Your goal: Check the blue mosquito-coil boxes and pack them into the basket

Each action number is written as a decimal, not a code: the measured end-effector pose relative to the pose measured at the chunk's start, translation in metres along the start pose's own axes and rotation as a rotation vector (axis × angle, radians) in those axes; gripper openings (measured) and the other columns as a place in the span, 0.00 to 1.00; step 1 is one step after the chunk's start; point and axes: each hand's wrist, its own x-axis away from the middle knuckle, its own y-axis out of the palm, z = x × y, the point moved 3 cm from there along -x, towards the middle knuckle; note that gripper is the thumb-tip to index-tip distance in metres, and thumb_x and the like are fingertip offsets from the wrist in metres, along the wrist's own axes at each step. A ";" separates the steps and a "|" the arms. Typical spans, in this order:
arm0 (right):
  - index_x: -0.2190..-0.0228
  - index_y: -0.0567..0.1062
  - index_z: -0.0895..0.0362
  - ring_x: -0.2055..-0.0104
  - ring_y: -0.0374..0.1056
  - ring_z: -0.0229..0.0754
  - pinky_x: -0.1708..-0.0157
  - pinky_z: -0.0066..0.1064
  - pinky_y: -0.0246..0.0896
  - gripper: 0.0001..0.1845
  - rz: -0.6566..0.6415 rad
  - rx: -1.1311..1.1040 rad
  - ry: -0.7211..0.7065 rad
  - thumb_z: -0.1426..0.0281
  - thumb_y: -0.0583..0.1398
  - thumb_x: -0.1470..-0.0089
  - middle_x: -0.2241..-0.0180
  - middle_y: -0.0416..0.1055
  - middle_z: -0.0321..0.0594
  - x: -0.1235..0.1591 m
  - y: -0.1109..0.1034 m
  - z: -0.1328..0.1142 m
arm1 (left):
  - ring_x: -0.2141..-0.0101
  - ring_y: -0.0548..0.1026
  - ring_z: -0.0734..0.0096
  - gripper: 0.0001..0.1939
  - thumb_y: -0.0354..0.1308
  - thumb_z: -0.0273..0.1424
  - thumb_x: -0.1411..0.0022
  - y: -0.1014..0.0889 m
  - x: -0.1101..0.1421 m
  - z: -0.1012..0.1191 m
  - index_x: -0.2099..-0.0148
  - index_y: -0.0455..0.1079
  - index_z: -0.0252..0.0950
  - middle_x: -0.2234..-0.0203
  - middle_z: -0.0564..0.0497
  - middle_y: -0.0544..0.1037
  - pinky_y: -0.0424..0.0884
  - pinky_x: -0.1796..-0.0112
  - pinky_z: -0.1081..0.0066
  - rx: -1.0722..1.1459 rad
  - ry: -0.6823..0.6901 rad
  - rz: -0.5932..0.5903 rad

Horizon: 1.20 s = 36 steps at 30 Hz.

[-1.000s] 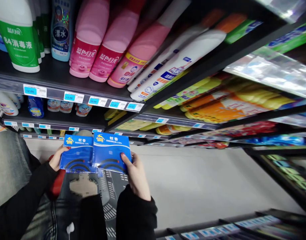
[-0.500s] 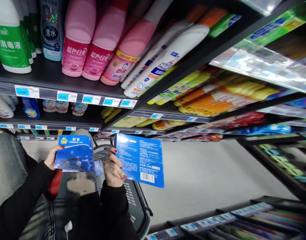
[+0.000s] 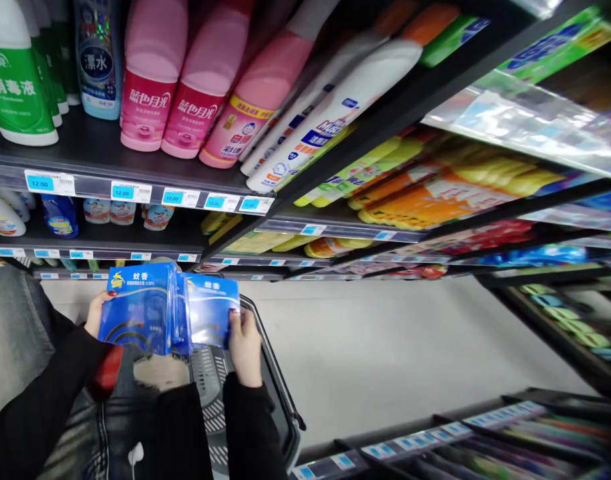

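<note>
My left hand is closed on the left edge of a blue mosquito coil box, whose printed front faces me. At least one more blue box sits behind it, its edges showing on the right. My right hand grips the right edge of another mosquito coil box, also front side toward me. This box meets the others at its left side, partly behind them. Below the hands is a grey shopping basket with a slotted bottom.
A shelf ahead carries pink bottles, a green-labelled white bottle and a slanted white bottle. Price tags line its edge. Pale floor stretches to the right, with another shelf at the lower right.
My right hand has moved left and turned its box from the text-covered back to the front, bringing it against the left hand's boxes. Those boxes have shifted slightly left.
</note>
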 end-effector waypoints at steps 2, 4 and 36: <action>0.65 0.66 0.56 0.68 0.68 0.49 0.67 0.36 0.59 0.22 -0.091 -0.042 -0.028 0.51 0.47 0.49 0.70 0.72 0.46 0.014 0.021 -0.008 | 0.76 0.77 0.52 0.25 0.48 0.29 0.52 0.002 0.003 0.000 0.50 0.67 0.25 0.76 0.40 0.79 0.73 0.73 0.56 -0.031 0.000 0.051; 0.64 0.65 0.55 0.67 0.69 0.48 0.66 0.35 0.59 0.21 -0.138 -0.086 -0.049 0.53 0.46 0.47 0.68 0.73 0.46 0.027 0.041 -0.014 | 0.74 0.77 0.51 0.26 0.48 0.29 0.51 0.003 0.006 0.000 0.49 0.65 0.26 0.75 0.41 0.79 0.74 0.70 0.53 -0.064 0.004 0.097; 0.61 0.72 0.58 0.61 0.69 0.50 0.61 0.40 0.63 0.23 -0.182 -0.206 0.006 0.55 0.56 0.54 0.64 0.74 0.46 0.024 -0.010 -0.071 | 0.54 0.74 0.61 0.16 0.60 0.32 0.46 0.004 -0.009 -0.009 0.54 0.69 0.36 0.61 0.49 0.79 0.66 0.51 0.66 -0.121 0.328 0.081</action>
